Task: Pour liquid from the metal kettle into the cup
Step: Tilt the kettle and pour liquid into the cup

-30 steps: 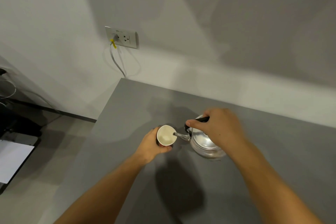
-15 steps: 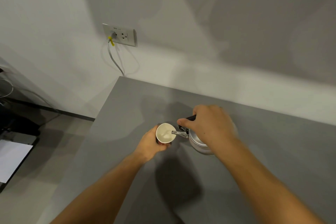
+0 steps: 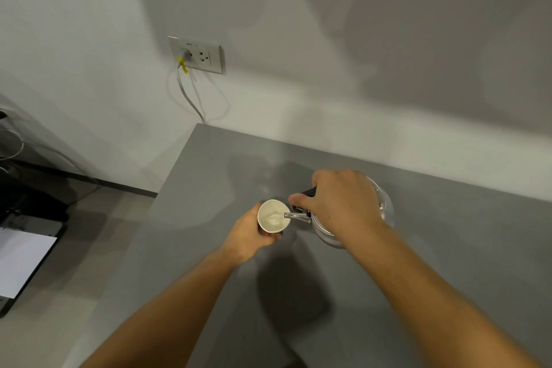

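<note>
As liquid runs from its spout, the metal kettle [image 3: 385, 206] tips over the cup [image 3: 271, 216] — right hand [image 3: 343, 203] clenched on the black handle, left hand [image 3: 249, 234] wrapped around the cup, steadying it above the grey table [image 3: 448, 248].

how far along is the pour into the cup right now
Done: the right hand has the metal kettle gripped by its black handle and tipped, with the spout over the cup. In hand: the left hand steadies the cup while liquid appears to run in. Left: finish filling, level the kettle and set it on the grey table.
</note>
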Tool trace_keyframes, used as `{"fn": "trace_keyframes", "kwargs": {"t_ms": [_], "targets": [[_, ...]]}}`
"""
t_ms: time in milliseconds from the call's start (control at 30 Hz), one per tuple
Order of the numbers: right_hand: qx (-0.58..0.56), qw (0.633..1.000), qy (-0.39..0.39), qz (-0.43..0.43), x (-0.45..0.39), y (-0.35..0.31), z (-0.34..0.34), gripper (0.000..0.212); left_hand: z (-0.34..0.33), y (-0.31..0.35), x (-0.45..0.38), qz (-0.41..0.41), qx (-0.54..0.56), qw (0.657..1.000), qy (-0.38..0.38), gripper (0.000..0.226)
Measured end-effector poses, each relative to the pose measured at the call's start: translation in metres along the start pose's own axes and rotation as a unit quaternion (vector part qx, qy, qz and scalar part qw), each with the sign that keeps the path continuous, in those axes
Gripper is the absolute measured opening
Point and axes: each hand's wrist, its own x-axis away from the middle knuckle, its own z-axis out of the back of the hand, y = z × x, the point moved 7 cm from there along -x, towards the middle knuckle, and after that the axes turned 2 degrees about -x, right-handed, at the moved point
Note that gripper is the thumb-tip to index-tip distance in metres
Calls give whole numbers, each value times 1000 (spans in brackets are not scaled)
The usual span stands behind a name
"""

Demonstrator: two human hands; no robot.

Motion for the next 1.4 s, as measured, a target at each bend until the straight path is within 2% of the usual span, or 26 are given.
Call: {"fn": "trace_keyframes", "kwargs": {"t_ms": [1133, 1300, 1400], "targets": [[21, 1000, -10, 11, -4, -5, -6, 42, -1, -4, -2, 0, 10, 1000, -3, 68], [32, 999, -16, 16, -6, -7, -7, 49, -2, -4, -3, -3, 14, 1000, -3, 68], [29, 999, -16, 15, -6, -7, -7, 44, -2, -4, -3, -1, 18, 1000, -2, 67]]}}
